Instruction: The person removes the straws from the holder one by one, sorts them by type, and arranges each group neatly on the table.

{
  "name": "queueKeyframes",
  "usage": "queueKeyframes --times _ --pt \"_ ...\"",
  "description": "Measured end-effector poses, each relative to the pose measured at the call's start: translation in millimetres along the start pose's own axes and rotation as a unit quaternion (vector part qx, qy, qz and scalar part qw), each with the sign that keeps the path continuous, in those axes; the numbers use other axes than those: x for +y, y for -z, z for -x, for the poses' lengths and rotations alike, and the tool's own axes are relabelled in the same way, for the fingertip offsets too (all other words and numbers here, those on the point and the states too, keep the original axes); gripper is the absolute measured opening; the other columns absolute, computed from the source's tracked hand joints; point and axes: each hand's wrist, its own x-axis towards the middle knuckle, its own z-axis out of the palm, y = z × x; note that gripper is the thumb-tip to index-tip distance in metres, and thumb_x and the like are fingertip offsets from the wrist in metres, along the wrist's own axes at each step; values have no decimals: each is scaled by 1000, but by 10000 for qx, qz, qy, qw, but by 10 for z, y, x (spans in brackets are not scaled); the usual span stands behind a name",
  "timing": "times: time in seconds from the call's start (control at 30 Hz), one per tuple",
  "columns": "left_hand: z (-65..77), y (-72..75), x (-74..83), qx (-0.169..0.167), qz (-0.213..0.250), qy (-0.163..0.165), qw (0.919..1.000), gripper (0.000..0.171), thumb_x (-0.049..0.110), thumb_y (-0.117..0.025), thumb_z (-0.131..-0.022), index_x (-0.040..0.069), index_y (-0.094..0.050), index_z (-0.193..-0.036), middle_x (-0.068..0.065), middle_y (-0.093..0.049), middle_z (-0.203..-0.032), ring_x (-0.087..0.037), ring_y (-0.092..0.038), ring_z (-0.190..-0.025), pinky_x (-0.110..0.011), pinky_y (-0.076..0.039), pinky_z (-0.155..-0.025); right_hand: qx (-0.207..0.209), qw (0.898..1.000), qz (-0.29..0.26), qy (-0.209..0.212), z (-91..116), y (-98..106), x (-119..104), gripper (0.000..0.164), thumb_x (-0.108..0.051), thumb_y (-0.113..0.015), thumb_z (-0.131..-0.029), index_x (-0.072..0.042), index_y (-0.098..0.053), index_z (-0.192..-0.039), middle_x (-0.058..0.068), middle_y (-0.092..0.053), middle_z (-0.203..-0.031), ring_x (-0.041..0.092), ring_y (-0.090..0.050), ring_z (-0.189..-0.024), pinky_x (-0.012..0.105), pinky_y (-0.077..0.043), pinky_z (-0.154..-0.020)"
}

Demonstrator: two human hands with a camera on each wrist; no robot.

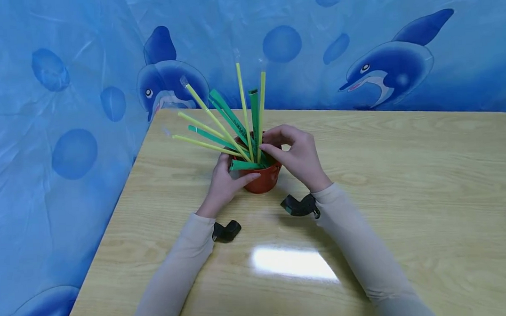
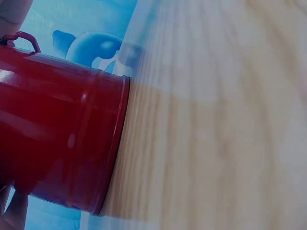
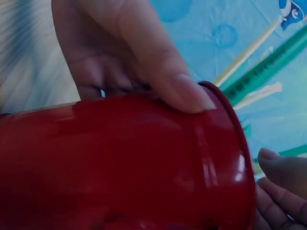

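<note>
A small red bucket (image 1: 260,182) stands upright on the table, holding several yellow straws (image 1: 241,97) in clear wrapping and several green printed sleeves (image 1: 230,114). They fan out over the rim, mostly leftward. My left hand (image 1: 225,183) grips the bucket's left side, thumb across its front just below the rim; the right wrist view shows that thumb (image 3: 184,93) pressed on the red wall. Above the rim's right side, my right hand (image 1: 297,153) pinches the rightmost yellow straw (image 1: 262,101) low down. In the left wrist view the bucket (image 2: 57,134) appears sideways, its base on the wood.
The light wooden table (image 1: 407,193) reflects a bright patch of light near the front. Behind it and to the left hangs a blue sheet (image 1: 238,17) printed with dolphins. Black wrist cameras (image 1: 299,206) sit at both cuffs.
</note>
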Motion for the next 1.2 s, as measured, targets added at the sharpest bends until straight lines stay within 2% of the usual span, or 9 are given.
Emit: queueKeyframes --times 0.1,0.37,0.53,0.77,0.93,1.07,1.2 --pt "14 -14 -5 -10 39 -62 10000 69 9 -76 -80 6 -38 -138 -11 -45 -135 -22 -42 -125 -38 -36 -105 104 9997 198 120 3 -33 0 17 -4 -74 -81 1 -69 -96 10 -69 -89 16 -65 -73 33 -54 -67" --pt "2 -22 2 -41 117 -24 9999 70 9 -74 -82 6 -35 -140 -11 -43 -137 -21 -42 -125 -37 -35 -106 426 9950 747 513 1 -91 18 13 -6 -75 -80 1 -72 -90 10 -69 -82 15 -61 -65 27 -50 -59" --pt "3 -27 2 -29 143 -17 9999 68 8 -75 -81 6 -37 -138 -11 -42 -136 -22 -42 -124 -38 -37 -104 408 9946 854 421 2 -96 10 12 -7 -74 -81 1 -72 -89 11 -69 -81 16 -60 -64 28 -50 -59" --pt "14 -16 -22 4 166 -27 9999 69 15 -75 -82 8 -37 -139 -8 -43 -136 -19 -43 -125 -35 -37 -104 473 9986 243 14 -11 -35 -6 11 -3 -72 -82 3 -71 -91 12 -70 -84 19 -67 -74 31 -55 -71" --pt "7 -17 -30 23 127 -153 9998 72 19 -76 -81 9 -37 -140 -8 -45 -135 -18 -43 -124 -35 -38 -103 679 9973 -179 -230 -30 56 -36 13 -3 -72 -83 4 -69 -93 12 -70 -85 12 -66 -74 28 -54 -75" --pt "7 -23 -22 35 168 -142 9998 72 13 -76 -80 9 -37 -141 -8 -45 -135 -17 -43 -124 -34 -39 -103 948 9939 -440 -357 -28 147 -44 13 -2 -71 -83 6 -67 -93 13 -69 -84 9 -64 -73 27 -53 -74" --pt "7 -20 -14 49 205 -148 9997 72 10 -76 -80 7 -37 -140 -9 -45 -135 -18 -43 -124 -34 -40 -102 1299 9880 -690 -473 -30 238 -59 15 -6 -72 -84 6 -67 -91 9 -69 -83 15 -64 -72 26 -53 -69"
